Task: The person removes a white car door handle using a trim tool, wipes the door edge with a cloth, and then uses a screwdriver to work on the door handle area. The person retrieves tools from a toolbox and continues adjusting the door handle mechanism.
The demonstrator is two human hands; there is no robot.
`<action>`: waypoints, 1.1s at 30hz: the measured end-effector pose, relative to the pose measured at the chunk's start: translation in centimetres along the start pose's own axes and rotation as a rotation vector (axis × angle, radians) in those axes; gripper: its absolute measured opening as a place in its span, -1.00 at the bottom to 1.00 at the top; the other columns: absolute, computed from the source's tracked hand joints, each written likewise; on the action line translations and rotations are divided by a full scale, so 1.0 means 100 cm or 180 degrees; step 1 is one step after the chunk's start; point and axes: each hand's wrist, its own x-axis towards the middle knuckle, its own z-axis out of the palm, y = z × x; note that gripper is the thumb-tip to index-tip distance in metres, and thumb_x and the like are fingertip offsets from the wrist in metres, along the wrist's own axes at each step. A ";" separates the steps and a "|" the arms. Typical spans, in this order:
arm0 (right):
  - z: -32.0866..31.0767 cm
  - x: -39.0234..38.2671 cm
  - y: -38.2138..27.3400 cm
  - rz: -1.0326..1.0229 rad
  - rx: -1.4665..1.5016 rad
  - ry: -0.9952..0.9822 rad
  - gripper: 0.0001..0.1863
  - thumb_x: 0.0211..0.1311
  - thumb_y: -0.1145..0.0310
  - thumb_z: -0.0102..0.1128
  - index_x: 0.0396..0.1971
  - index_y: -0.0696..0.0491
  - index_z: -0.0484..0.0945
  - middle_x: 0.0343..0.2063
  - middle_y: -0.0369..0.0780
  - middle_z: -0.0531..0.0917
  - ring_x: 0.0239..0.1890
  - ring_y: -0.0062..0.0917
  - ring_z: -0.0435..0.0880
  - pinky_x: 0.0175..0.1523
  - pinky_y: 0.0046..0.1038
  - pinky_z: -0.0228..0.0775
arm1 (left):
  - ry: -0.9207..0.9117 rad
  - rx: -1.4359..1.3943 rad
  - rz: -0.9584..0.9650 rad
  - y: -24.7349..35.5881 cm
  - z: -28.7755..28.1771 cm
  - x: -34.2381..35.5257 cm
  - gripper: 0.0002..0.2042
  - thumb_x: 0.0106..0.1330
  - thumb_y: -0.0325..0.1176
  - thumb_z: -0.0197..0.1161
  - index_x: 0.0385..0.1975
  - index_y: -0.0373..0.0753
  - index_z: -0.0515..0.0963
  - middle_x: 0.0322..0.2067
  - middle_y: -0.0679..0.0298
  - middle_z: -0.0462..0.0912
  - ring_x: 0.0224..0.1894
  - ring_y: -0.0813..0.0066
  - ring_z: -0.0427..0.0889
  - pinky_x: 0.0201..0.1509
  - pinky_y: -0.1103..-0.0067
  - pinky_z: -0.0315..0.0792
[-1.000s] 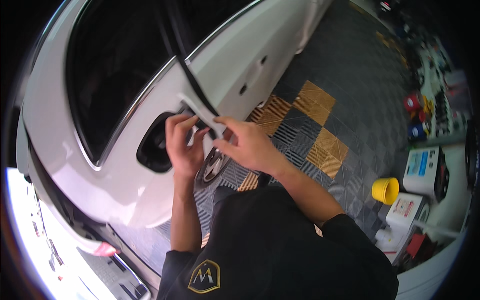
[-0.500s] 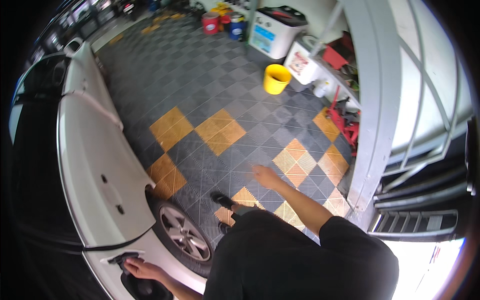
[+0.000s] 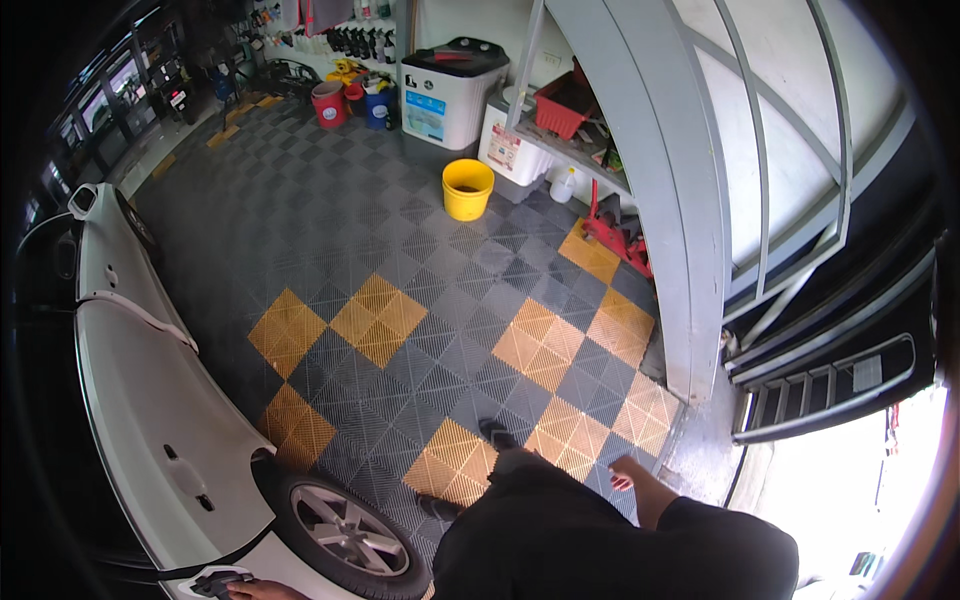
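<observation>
At the lower left edge my left hand (image 3: 262,591) is closed at the fuel door (image 3: 212,582) of a white car (image 3: 150,400); its fingers meet the door's black inner part. Much of this hand and the filler recess is cut off by the picture's edge. My right hand (image 3: 626,474) hangs beside my body over the floor, fingers loosely bent and a little apart, with nothing in it. Close to my left arm is the car's rear wheel (image 3: 348,530).
A yellow bucket (image 3: 467,190) stands on the grey and orange tiled floor (image 3: 400,250). Beyond it are a white washing machine (image 3: 455,100), a red bucket (image 3: 329,104) and a blue bucket (image 3: 377,110). A red floor jack (image 3: 615,240) lies beside the grey pillar (image 3: 690,300); a ladder (image 3: 830,390) is at right.
The view has shifted, so the car's fuel door now sits at the lower edge. My right hand has swung back from in front to beside my body, and my feet have moved.
</observation>
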 end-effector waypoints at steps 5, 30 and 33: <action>-0.027 0.045 -0.135 -0.1720 -0.0487 -0.0570 -0.74 0.42 0.21 0.11 -0.06 0.00 0.63 -0.40 -0.18 0.70 -0.50 -0.46 0.71 -0.56 -0.36 0.50 | -0.0053 0.1398 0.0102 0.001 -0.002 -0.013 -0.60 0.50 -0.10 0.06 -0.20 -0.43 0.53 -0.34 -0.03 0.59 -0.38 0.06 0.52 -0.24 0.13 0.47; -0.056 0.142 -0.277 -0.4711 -0.5776 -0.0439 -0.78 0.21 0.27 0.20 -0.36 0.15 0.60 -0.47 -0.18 0.67 -0.49 -0.35 0.66 -0.43 -0.17 0.53 | -0.5324 0.0783 -0.3107 0.036 -0.255 -0.521 -0.67 0.40 -0.41 0.14 0.15 -0.15 0.53 -0.34 0.22 0.74 -0.44 0.40 0.69 -0.48 0.54 0.44; 0.021 0.049 -0.282 -0.3870 -0.3938 -0.1077 -0.76 0.27 0.25 0.19 -0.30 0.15 0.61 -0.49 -0.20 0.66 -0.50 -0.43 0.65 -0.45 -0.28 0.51 | -0.4222 0.1347 -0.4344 0.029 -0.331 -0.496 -0.65 0.41 -0.39 0.15 0.18 -0.15 0.49 -0.31 0.20 0.73 -0.40 0.38 0.70 -0.44 0.52 0.46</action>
